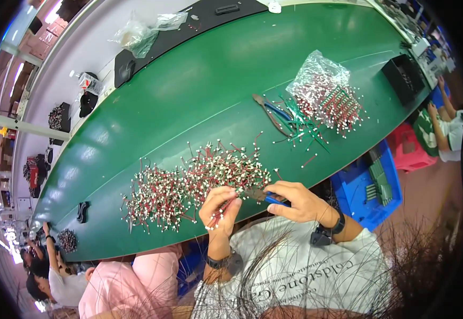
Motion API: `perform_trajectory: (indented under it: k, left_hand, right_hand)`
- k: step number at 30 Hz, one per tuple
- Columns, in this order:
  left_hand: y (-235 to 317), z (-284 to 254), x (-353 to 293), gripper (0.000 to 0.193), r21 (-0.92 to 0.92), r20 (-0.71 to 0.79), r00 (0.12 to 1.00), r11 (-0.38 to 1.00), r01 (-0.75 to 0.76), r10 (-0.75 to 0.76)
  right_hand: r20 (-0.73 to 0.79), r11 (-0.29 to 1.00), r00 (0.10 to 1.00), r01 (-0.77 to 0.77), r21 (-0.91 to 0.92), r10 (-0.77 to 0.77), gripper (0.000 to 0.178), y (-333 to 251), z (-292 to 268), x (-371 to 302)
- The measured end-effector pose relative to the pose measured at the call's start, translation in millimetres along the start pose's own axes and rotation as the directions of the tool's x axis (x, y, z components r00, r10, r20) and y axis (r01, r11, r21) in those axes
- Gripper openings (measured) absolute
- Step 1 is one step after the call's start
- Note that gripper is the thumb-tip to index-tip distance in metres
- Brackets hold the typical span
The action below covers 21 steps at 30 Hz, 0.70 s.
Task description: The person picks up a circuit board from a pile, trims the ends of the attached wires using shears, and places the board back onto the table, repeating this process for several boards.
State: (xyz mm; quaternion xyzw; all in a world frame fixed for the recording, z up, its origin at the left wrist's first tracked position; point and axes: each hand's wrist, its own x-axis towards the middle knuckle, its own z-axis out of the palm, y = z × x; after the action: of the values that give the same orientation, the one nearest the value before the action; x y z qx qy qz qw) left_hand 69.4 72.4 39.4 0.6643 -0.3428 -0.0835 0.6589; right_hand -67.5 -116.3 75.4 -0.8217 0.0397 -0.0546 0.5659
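Observation:
My left hand (222, 208) is closed on a few short red wires with white connector ends (214, 220). My right hand (298, 203) grips blue-handled pliers (274, 200), their jaws pointing left toward the fingertips of my left hand. Whether the jaws touch a wire cannot be made out. Just beyond both hands, a large pile of red wires with white connectors (223, 169) lies on the green table (189, 101). A second heap of the same wires (158, 195) adjoins it on the left.
Farther right lie another pair of pliers (272, 115), green strips (310, 126) and a clear plastic bag (319, 72) with more wires. A black box (403, 80) stands at the right end. Below the table edge sits a blue crate (356, 212). A person in pink (125, 287) is at my left.

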Motion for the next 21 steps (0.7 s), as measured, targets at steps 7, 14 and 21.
perform_trajectory:
  k: [7,14,21]
  left_hand:
    - [-11.5,18.0,-12.9,0.026,-0.102,-0.059,0.939,0.938,0.331,-0.338]
    - [18.5,43.5,2.0,0.093,-0.253,0.403,0.914,0.953,0.166,-0.053]
    - [15.4,41.0,1.2,0.114,-0.288,0.469,0.881,0.953,0.097,0.052]
  right_hand:
    - [-0.232,0.963,0.97,-0.001,0.268,0.065,0.048,21.5,39.5,11.4]
    - [-0.446,0.938,0.888,0.053,0.341,0.113,0.039,45.3,46.4,4.6]
    - [-0.491,0.943,0.864,0.064,0.326,0.112,0.043,59.3,49.1,14.8]
